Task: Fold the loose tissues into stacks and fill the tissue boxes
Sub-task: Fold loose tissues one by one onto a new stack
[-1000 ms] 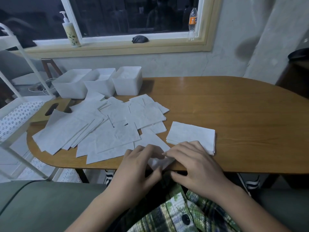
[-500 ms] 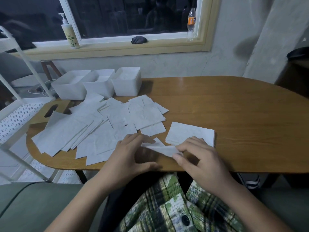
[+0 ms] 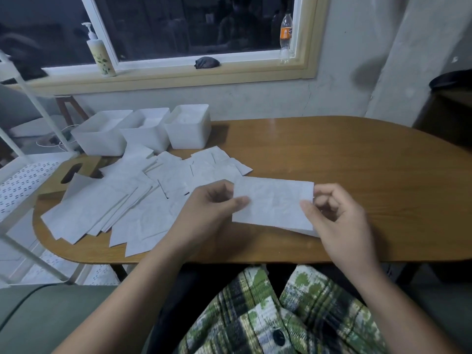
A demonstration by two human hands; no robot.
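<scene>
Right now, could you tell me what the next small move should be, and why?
Probably lower the tissue onto the stack just below it: the left hand and right hand pinch its ends, and it hangs flat over that stack.

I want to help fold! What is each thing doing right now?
tissue: held up, spread flat
left hand: pinches tissue's left edge
right hand: pinches tissue's right edge
loose tissues: scattered, overlapping on table
tissue boxes: upright, tops open
wooden lid: off, lying flat
</scene>
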